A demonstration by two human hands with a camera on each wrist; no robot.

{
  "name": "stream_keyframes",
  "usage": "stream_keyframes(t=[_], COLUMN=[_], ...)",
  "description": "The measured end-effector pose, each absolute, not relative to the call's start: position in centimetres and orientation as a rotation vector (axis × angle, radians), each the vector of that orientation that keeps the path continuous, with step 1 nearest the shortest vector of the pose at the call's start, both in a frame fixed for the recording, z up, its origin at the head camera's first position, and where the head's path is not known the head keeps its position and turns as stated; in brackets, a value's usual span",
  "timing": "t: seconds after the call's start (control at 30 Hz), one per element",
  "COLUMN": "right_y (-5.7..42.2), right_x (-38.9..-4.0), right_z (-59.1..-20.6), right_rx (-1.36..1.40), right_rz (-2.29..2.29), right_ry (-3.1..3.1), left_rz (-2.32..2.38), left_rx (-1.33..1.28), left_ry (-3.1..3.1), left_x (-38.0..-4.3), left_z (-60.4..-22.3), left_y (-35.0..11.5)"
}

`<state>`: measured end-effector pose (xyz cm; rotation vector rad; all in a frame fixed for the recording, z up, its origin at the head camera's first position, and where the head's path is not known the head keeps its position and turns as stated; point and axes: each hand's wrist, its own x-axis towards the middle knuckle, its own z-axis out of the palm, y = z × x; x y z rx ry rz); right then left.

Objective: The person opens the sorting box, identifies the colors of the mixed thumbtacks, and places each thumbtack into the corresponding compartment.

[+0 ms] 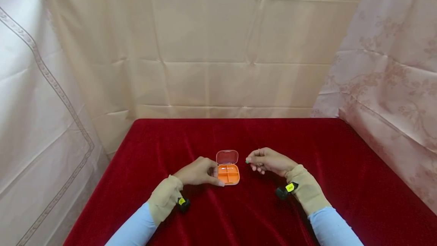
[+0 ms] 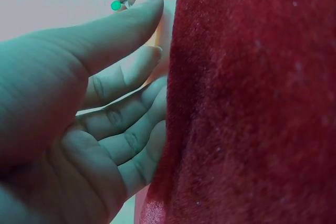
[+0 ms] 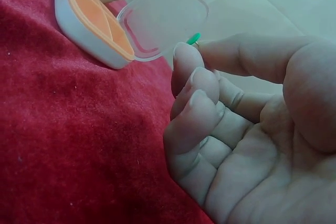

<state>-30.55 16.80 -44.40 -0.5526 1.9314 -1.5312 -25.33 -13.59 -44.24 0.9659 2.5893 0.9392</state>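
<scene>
A small pill box (image 1: pixel 228 174) with an orange divided tray and a white outer shell stands on the red cloth, its clear lid (image 1: pixel 227 157) tipped up at the back. My left hand (image 1: pixel 197 171) grips the box from its left side, thumb at the front corner and fingers along the side. To the right of the box, my right hand (image 1: pixel 269 161) is raised and pinches a green thumbtack (image 3: pixel 194 39) between thumb and index finger. The tack's flat round head faces outward, with a bit of its gold pin showing. In the right wrist view the tack overlaps the lid's edge.
Red velvet cloth (image 1: pixel 290 136) covers the table, whose far edge meets a hanging beige curtain (image 1: pixel 205 48). Patterned pale drapes (image 1: pixel 392 67) hang at the sides. Each wrist carries a small black camera with a yellow label.
</scene>
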Motion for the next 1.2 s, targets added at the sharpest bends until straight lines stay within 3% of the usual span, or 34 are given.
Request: stream_keyframes(t=[1.2], right_y=[15.3], right_x=[-29.7], right_z=[-44.5], right_rx=[-0.635], right_rz=[-1.456], right_ry=[1.969], left_rz=[0.941], left_rx=[0.919], left_ry=[2.625], left_x=[-25.5], left_z=[-44.3], left_y=[-13.5])
